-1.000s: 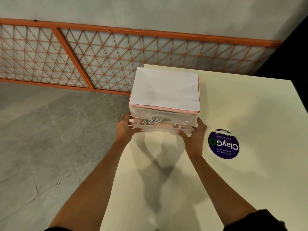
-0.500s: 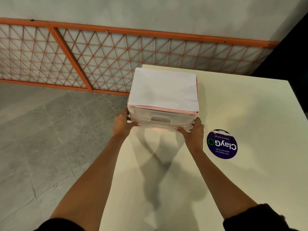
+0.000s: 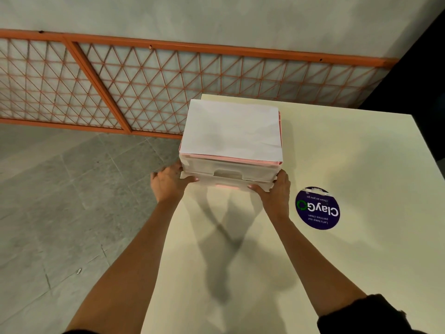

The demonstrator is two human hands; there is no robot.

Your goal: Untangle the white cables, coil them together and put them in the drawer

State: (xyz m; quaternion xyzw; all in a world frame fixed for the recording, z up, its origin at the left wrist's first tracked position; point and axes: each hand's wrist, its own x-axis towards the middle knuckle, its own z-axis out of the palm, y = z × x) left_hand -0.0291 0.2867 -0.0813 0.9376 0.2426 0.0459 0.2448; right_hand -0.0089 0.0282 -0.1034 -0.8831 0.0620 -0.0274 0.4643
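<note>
On cream counter [image 3: 349,273] by fence [image 3: 144,88], left hand [image 3: 168,183] & right hand [image 3: 275,192] each grip a front corner of drawer [image 3: 228,180], nearly closed, cables unseen, prob. inside: last step, I think, next needs short even push.

Translucent drawer [image 3: 228,182] sits almost fully in, lowest in the pink-trimmed box [image 3: 192,163]

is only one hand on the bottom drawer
No, the left hand and the right hand each hold one end of the bottom drawer.
</note>
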